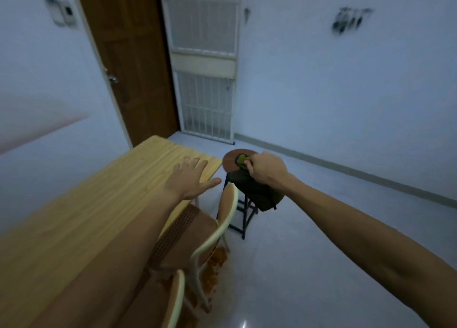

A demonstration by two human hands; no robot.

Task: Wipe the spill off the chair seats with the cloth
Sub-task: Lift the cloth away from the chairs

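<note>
My right hand [265, 169] grips the green cloth [254, 189] over the round stool [230, 160] just beyond the table [86, 204], where my left hand [190, 179] lies flat, fingers spread.

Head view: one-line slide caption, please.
Right hand grips a dark green cloth over the round stool; left hand lies flat on the wooden table.

Dim, bluish, even light; no hard shadows. A small glare spot shines on the floor [243, 324]. Motion blur smears the wall marks [351, 19]. Wide-angle distortion bends the edges.
</note>
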